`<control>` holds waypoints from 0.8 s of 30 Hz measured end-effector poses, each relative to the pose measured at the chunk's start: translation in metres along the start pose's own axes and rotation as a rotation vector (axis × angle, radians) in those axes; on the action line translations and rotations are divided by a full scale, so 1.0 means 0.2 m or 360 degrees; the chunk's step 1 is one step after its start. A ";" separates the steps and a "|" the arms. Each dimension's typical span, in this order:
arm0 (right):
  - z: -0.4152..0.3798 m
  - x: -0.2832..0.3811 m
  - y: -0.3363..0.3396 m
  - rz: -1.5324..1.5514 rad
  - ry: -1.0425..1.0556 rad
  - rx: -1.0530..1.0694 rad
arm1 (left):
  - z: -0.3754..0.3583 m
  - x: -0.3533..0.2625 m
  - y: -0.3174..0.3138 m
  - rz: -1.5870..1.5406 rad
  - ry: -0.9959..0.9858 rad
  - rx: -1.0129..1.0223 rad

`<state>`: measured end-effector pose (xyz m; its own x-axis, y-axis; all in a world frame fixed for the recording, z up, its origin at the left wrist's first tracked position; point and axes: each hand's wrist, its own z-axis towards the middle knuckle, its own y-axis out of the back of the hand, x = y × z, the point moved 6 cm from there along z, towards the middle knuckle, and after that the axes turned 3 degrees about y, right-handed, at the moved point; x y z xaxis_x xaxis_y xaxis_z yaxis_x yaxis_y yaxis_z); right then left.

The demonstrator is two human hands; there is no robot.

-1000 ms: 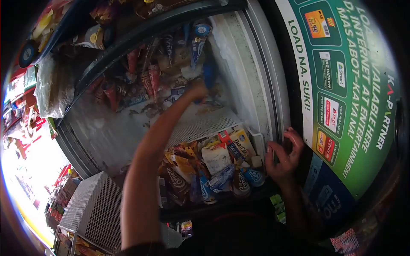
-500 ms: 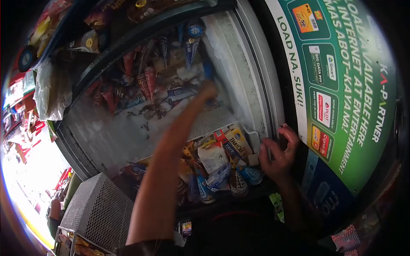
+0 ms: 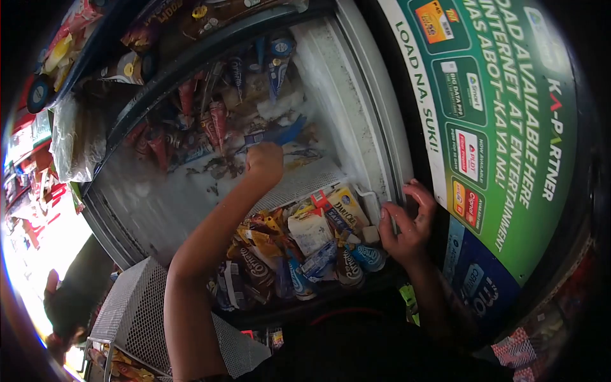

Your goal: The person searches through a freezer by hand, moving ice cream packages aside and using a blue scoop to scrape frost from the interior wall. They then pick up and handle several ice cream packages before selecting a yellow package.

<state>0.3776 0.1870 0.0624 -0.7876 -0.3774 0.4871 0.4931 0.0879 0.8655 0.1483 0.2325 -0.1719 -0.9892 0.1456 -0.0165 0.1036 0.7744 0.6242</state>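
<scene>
My left hand point(image 3: 264, 162) is closed in a fist over the frosty floor of a chest freezer point(image 3: 146, 210). A blue, blade-like tool point(image 3: 287, 132) sticks out past the fist to the right; its handle is hidden in my fingers. Frost and ice lumps point(image 3: 278, 109) lie around it, with wrapped ice cream cones point(image 3: 216, 121) farther back. My right hand point(image 3: 407, 226) rests at the freezer's right rim point(image 3: 389, 167), thumb and fingers apart, holding nothing. Near it are a yellow Dari Creme box point(image 3: 347, 207) and several blue-topped Cornetto cones point(image 3: 369, 256).
A white wire divider point(image 3: 299, 190) separates the frosty area from the packed ice creams. An empty-looking mesh basket point(image 3: 149, 305) stands outside at lower left. A green sign point(image 3: 490, 121) is on the right. Another person point(image 3: 83, 286) is at far left; a plastic bag point(image 3: 79, 130) hangs above.
My left hand has come back toward me and to the left with the blue tool. My right hand stays at the rim. The other person has come further into view at left.
</scene>
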 end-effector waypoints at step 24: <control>-0.01 0.00 -0.01 -0.0083 -0.0001 -0.0012 | 0.42 -0.12 0.09 0.0393 0.0233 0.0189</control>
<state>0.3769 0.1856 0.0598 -0.8124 -0.3807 0.4416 0.4543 0.0613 0.8887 0.1825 0.2936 -0.2257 -0.9361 0.2546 0.2425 0.3455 0.7946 0.4993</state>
